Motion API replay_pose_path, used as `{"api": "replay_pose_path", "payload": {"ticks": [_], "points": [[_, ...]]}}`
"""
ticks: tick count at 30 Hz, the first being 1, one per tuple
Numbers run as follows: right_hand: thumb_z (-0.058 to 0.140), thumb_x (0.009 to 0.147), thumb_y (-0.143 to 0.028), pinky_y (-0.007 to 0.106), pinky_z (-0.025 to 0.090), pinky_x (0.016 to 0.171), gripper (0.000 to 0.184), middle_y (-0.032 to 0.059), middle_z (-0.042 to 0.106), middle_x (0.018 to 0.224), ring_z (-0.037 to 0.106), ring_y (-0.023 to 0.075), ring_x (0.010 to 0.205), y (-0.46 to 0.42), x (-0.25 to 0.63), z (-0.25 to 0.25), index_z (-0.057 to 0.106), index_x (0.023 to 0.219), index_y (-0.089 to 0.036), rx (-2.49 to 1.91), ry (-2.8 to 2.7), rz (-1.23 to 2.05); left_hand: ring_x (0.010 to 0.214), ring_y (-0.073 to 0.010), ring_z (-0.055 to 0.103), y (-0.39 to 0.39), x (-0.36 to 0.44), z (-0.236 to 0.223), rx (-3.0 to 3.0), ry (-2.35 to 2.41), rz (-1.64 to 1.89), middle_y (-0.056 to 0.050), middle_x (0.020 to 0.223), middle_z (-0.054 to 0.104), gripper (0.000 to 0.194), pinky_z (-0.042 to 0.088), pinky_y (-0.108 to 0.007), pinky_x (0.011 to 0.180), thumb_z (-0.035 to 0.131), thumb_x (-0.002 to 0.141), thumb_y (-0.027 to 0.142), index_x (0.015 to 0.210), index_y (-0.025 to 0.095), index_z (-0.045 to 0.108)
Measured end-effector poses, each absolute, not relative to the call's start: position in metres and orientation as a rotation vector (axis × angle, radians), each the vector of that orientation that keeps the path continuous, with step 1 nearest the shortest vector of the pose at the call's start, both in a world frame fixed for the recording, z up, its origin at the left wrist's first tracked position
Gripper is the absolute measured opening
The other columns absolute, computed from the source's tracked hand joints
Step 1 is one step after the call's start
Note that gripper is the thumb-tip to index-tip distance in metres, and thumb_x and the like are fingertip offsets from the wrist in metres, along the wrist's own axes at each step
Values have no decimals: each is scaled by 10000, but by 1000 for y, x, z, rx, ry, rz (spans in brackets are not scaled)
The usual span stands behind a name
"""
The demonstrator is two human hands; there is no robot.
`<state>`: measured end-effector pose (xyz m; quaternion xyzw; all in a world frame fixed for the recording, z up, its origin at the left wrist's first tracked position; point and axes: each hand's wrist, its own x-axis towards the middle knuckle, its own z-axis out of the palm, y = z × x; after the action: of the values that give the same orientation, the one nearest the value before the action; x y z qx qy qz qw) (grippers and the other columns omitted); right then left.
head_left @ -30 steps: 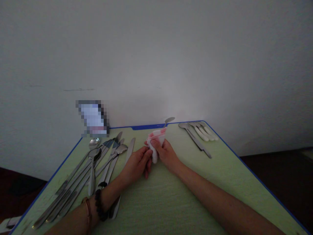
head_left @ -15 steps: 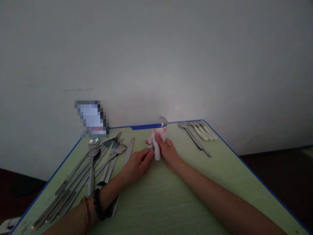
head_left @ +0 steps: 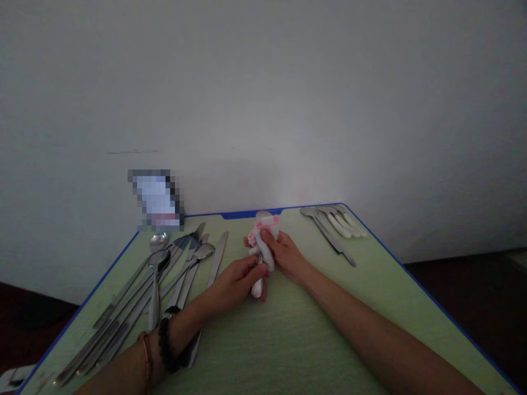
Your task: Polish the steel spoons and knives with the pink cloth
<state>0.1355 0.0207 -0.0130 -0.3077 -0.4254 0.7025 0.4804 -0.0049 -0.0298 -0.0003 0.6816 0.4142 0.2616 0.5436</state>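
spoon point(head_left: 257, 288) in left hand point(head_left: 234, 282), cloth point(head_left: 267, 235) in right hand point(head_left: 287, 258)

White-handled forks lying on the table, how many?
3 visible, near the table's far right corner, heads toward the wall: left fork beside a spoon, middle fork, right fork nearest the edge. Heads overlap; others may be hidden underneath.

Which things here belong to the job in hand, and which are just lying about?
Job in hand:
spoon in left hand
pink-and-white cloth in right hand
loose cutlery on both sides, probably

Apparently just lying about:
pixelated object
white item, lower left
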Motion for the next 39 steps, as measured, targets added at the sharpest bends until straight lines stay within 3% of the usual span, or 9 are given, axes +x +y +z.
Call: {"api": "replay_pose_path", "payload": {"ticks": [3,6,13,20,25,33,39], "points": [[675,689,-547,276,483,738,417,55,715,783,653,165,765,21,134,-14,690,820,-152,-753,-1037,1699,447,-87,434,-28,-4,-3,1581,1023,685,62,510,503,322,337,-204,457,383,887,473,745,190,445],[630,729,-565,256,484,639,416,45,712,812,644,158,736,28,135,-14,677,859,-173,-742,-799,1690,389,-85,409,-27,-3,-6,1498,1068,759,82,473,471,342,323,-201,414,331,897,507,772,202,419],[558,817,-514,244,483,666,272,-38,677,756,610,121,698,40,139,-10,638,819,-254,-557,-414,1656,422,-80,354,-30,-3,-3,1527,1150,783,96,471,377,352,296,-197,441,343,898,471,878,170,525],[682,698,-519,202,397,504,337,-30,664,760,552,89,596,34,139,-12,648,844,-217,-684,-589,1673,460,-94,366,-30,-2,0,1611,1223,736,75,497,374,425,304,-214,481,260,919,463,834,170,554],[763,594,-486,210,308,409,372,-62,545,531,428,69,444,32,141,-15,603,718,-174,-890,-685,1589,479,-114,417,-28,-1,-2,1749,1345,634,49,507,410,409,319,-234,509,238,923,434,673,197,459],[690,702,-501,196,374,431,329,-42,600,597,493,76,485,39,142,-15,610,758,-188,-792,-516,1632,536,-163,474,-32,-4,-1,2134,1500,414,5,576,471,342,317,-281,567,242,926,361,771,197,499],[661,758,-469,179,420,500,274,-37,605,629,533,74,550,37,146,-13,612,763,-200,-576,-520,1854,430,-107,369,-36,-5,-2,1574,1114,738,65,478,385,463,310,-226,467,195,932,456,884,178,562]]}}
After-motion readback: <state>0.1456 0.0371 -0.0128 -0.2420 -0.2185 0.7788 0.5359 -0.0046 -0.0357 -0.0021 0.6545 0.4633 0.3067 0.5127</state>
